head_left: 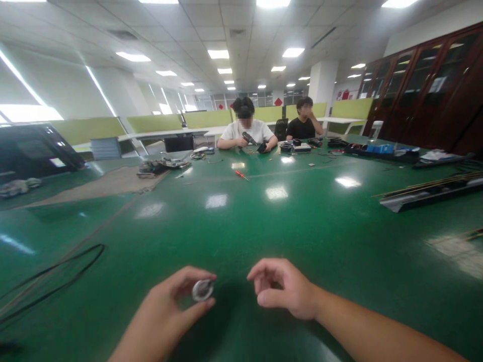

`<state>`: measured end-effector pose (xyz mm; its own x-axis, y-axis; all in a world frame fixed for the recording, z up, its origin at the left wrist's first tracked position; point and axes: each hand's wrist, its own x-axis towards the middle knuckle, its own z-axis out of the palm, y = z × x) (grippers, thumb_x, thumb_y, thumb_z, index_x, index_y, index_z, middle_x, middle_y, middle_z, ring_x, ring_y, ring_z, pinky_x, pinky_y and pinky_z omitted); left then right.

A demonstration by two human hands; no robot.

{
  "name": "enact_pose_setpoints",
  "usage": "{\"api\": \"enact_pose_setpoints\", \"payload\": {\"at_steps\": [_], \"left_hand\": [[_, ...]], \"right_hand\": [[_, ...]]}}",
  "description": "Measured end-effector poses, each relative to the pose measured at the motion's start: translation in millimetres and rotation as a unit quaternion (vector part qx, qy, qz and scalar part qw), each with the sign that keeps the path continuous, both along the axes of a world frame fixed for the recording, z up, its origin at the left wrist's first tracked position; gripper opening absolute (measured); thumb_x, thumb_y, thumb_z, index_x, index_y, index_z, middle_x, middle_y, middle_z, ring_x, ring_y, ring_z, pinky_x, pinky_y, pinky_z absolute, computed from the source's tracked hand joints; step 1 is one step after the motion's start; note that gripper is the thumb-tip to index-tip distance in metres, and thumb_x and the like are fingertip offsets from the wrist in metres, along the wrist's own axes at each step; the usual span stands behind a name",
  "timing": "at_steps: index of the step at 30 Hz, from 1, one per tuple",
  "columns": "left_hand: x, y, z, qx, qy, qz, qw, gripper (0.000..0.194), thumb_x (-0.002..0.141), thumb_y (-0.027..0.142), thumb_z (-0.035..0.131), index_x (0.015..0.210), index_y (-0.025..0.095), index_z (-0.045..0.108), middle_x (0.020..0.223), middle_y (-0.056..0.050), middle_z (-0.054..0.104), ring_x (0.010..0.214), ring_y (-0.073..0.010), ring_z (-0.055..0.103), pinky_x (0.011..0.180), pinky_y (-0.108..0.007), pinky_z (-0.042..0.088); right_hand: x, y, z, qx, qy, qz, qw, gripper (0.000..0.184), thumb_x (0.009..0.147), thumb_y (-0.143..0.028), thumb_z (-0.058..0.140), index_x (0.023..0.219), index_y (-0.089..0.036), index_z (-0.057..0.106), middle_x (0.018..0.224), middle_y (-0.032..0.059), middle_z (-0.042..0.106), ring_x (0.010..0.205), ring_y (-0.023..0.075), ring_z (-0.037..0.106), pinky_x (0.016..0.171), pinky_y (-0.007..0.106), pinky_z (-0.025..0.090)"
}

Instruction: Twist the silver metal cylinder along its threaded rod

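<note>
My left hand [171, 309] pinches a small round silvery part [203, 290] between thumb and fingers, just above the green table [302, 226]. My right hand [285, 289] hovers a short way to the right of it, its fingers curled loosely inward and nothing visible in them. The two hands do not touch each other.
A black cable [56, 276] loops at the left. A red-handled screwdriver [241, 174] lies mid-table. Long dark rails [430, 193] lie at the right. Two people sit at the far end among tools and parts; one holds a dark tool [249, 137]. A dark monitor [33, 148] stands far left.
</note>
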<state>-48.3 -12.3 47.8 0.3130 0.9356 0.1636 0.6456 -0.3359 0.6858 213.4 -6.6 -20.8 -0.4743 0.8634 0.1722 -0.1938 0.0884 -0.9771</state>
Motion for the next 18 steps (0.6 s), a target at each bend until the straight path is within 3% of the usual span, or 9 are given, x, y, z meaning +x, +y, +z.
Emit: {"api": "enact_pose_setpoints", "payload": {"at_steps": [3, 6, 8, 11, 14, 18], "left_hand": [[47, 30, -10.2, -0.061, -0.062, -0.057, 0.995, 0.020, 0.077, 0.025, 0.075, 0.095, 0.018, 0.069, 0.091, -0.003, 0.074, 0.085, -0.0219, 0.070, 0.078, -0.030, 0.055], [70, 40, -22.7, -0.069, -0.071, -0.066, 0.993, 0.020, 0.076, 0.023, 0.074, 0.096, 0.018, 0.069, 0.089, -0.002, 0.073, 0.082, -0.0206, 0.068, 0.074, -0.028, 0.052], [70, 39, -29.7, -0.074, -0.052, -0.071, 0.993, 0.020, 0.076, 0.023, 0.074, 0.095, 0.018, 0.070, 0.087, -0.002, 0.073, 0.080, -0.0206, 0.067, 0.073, -0.028, 0.050], [61, 36, -36.0, -0.066, -0.020, -0.092, 0.993, 0.021, 0.075, 0.024, 0.076, 0.095, 0.020, 0.073, 0.088, -0.002, 0.074, 0.083, -0.0220, 0.067, 0.077, -0.030, 0.049], [60, 38, -38.4, -0.043, -0.026, -0.114, 0.992, 0.023, 0.078, 0.027, 0.076, 0.100, 0.023, 0.074, 0.096, -0.003, 0.076, 0.090, -0.0231, 0.068, 0.083, -0.030, 0.048], [66, 40, -39.6, -0.059, -0.027, -0.123, 0.990, 0.028, 0.077, 0.023, 0.076, 0.105, 0.025, 0.072, 0.100, -0.001, 0.076, 0.093, -0.0229, 0.068, 0.084, -0.030, 0.047]], "right_hand": [[0, 3, -3.0, 0.041, -0.032, -0.094, 0.994, 0.050, 0.061, -0.001, 0.061, 0.106, -0.021, 0.052, 0.098, 0.0022, 0.060, 0.086, 0.0154, 0.057, 0.067, 0.025, 0.043], [-2, 7, -9.3, 0.031, -0.092, -0.184, 0.978, 0.062, 0.058, 0.004, 0.052, 0.114, -0.023, 0.046, 0.100, 0.0032, 0.056, 0.087, 0.0162, 0.056, 0.065, 0.025, 0.044], [-2, 8, -11.7, 0.039, -0.122, -0.210, 0.969, 0.064, 0.059, 0.005, 0.052, 0.117, -0.023, 0.045, 0.102, 0.0034, 0.055, 0.088, 0.0165, 0.056, 0.066, 0.026, 0.046], [-2, 5, -10.2, 0.061, -0.165, -0.198, 0.964, 0.063, 0.061, 0.004, 0.055, 0.117, -0.024, 0.045, 0.100, 0.0018, 0.057, 0.084, 0.0157, 0.057, 0.069, 0.027, 0.046], [-1, 0, -6.1, 0.099, -0.220, -0.202, 0.949, 0.060, 0.061, 0.003, 0.058, 0.114, -0.024, 0.048, 0.100, 0.0010, 0.060, 0.084, 0.0160, 0.057, 0.073, 0.029, 0.046], [-1, -3, -2.8, 0.089, -0.228, -0.202, 0.948, 0.051, 0.064, 0.002, 0.059, 0.107, -0.023, 0.051, 0.102, 0.0013, 0.062, 0.088, 0.0171, 0.059, 0.074, 0.029, 0.046]]}}
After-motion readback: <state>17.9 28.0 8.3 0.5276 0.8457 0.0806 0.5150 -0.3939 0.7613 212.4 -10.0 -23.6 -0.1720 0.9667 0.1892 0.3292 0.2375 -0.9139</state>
